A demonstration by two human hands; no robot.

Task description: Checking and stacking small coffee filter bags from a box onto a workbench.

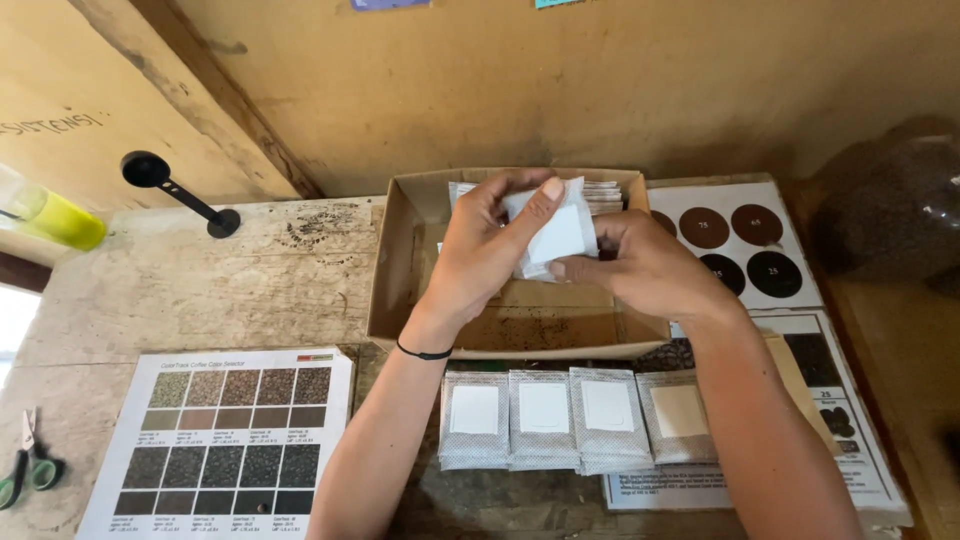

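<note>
Hands meet over an open brown cardboard box on a worn, pale wooden table. The left hand and the right hand both grip one small white paper packet. The left fingers curl over the top of the packet, and the thumb presses on its front. The right fingers pinch its lower right side. The packet is held up above the box, not lying in it.

More white packets stand in a row at the back of the box. The floor of the box has dark crumbs on it.

Just in front of the box, four flat grey-white packets with square patches lie side by side on the table. They touch each other at the edges. The last one on the right has a tan patch.

A white sheet with squares of brown and dark grains lies at the lower left. A white sheet with dark brown round spots lies to the right of the box. A black scoop with a long handle rests at the upper left, near a yellow-green bottle. Green-handled scissors lie at the far left edge. The left wrist wears a thin black band.
</note>
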